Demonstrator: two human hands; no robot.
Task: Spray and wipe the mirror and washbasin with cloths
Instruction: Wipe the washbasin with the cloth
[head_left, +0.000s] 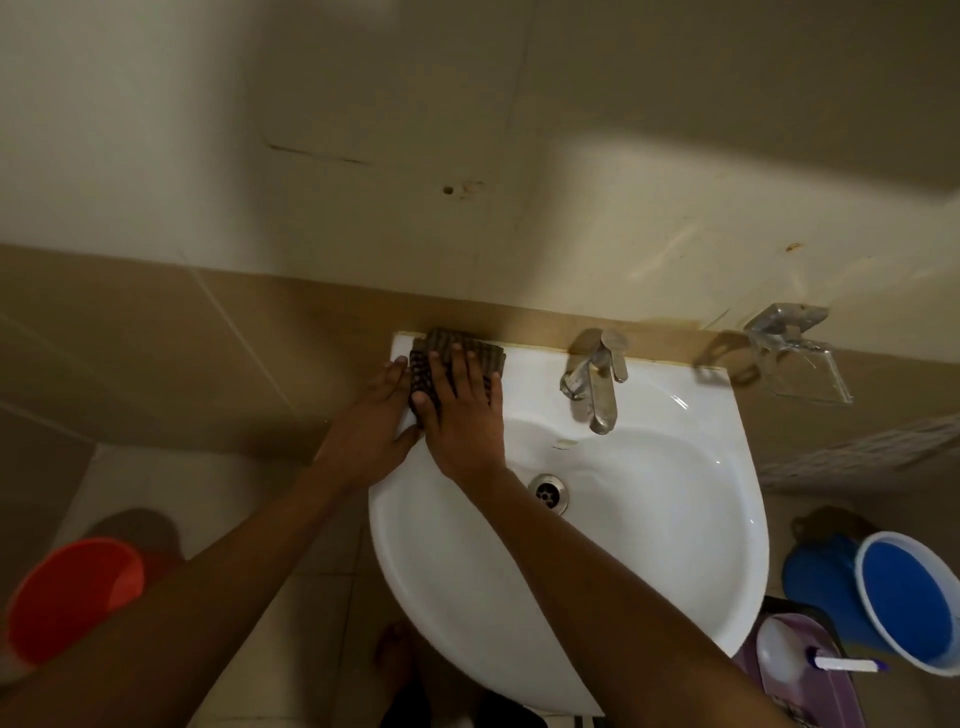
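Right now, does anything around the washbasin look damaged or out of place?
Yes: the wall above the washbasin shows small holes and scuff marks, as if a fixture had been removed. The wall-mounted holder at right sits empty. Nothing looks spilled.

No legible text, label, brand, number or sign appears anywhere in the view. The white bottle (777, 656) at lower right shows no readable label, and the tap (593, 378), the washbasin (649, 545) and the two buckets, red (72, 597) and blue (904, 597), carry no visible markings.
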